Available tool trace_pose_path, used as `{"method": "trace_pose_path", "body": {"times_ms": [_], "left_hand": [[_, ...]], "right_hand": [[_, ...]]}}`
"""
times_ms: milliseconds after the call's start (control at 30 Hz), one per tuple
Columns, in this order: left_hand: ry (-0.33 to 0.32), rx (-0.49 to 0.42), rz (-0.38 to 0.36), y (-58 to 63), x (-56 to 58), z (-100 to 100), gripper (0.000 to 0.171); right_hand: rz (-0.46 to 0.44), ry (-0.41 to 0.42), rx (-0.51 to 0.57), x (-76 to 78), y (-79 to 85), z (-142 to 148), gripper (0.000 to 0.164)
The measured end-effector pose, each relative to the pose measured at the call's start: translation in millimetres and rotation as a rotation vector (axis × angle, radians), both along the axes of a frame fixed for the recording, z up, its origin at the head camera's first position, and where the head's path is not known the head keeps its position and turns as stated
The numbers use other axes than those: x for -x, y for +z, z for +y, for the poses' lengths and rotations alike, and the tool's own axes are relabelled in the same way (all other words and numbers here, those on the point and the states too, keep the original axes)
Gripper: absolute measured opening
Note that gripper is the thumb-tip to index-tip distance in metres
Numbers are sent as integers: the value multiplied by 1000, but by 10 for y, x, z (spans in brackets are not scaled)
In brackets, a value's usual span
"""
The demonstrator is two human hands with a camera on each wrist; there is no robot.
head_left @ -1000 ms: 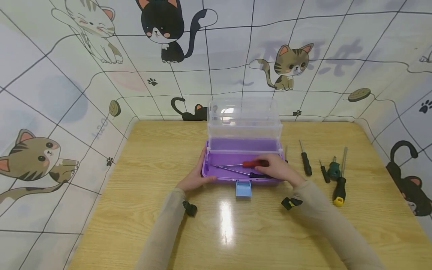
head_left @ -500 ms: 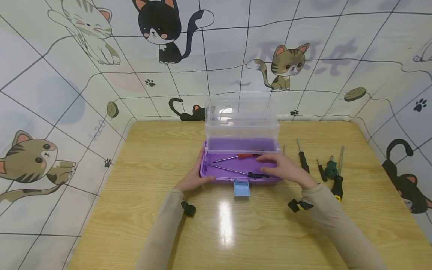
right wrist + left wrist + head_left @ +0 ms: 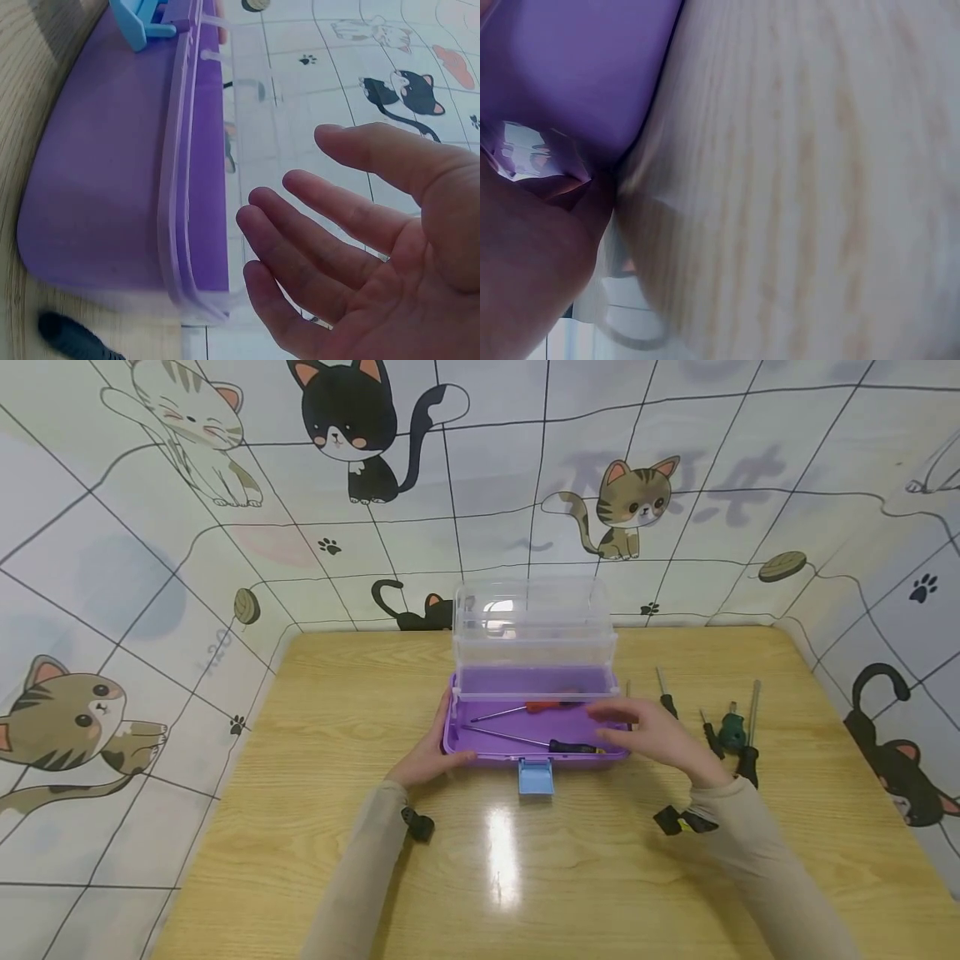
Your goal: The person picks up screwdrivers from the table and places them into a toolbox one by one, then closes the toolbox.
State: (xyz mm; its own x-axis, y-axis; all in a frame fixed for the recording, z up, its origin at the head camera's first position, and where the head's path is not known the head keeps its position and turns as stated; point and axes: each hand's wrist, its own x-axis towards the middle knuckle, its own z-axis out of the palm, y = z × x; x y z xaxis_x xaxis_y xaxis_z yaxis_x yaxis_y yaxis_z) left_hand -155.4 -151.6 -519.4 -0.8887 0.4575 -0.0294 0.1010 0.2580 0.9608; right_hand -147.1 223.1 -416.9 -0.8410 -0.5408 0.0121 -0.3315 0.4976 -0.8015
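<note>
A purple toolbox with its clear lid raised sits near the back of the table. My left hand holds its left end, thumb along the front rim and fingers at the side. Inside lie a red-handled screwdriver toward the back and a black-handled screwdriver toward the front. Over the box's right end, my right hand has its fingers spread and holds nothing; the right wrist view shows the bare palm. A blue latch hangs down at the front.
Right of the box lie a black-handled screwdriver, a small black one, a green stubby one and a long black-handled one. Another shaft shows behind my right hand. Cat-patterned walls border the table.
My right hand has let go of the red-handled screwdriver, which now lies in the toolbox, and has drawn back to the right with its fingers opened. My left hand stays on the box.
</note>
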Motion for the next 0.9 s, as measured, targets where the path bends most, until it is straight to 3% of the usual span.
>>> {"method": "trace_pose_path", "body": {"times_ms": [333,533,733,900], "left_hand": [[-4,19,-8,-64,36,-15,117],[-1,12,1,-44,22,-14,117],[-5,-6,8,-25,21,-4,117],[-5,54,10,40,27,-5,119]], "right_hand": [[-71,-78,27,-88,18,202,38],[-94,-126,2,-133,40,300,40],[-73,-165,-6,-174,21,419,40],[-54,-203,-37,-233,-21,521,41]]}}
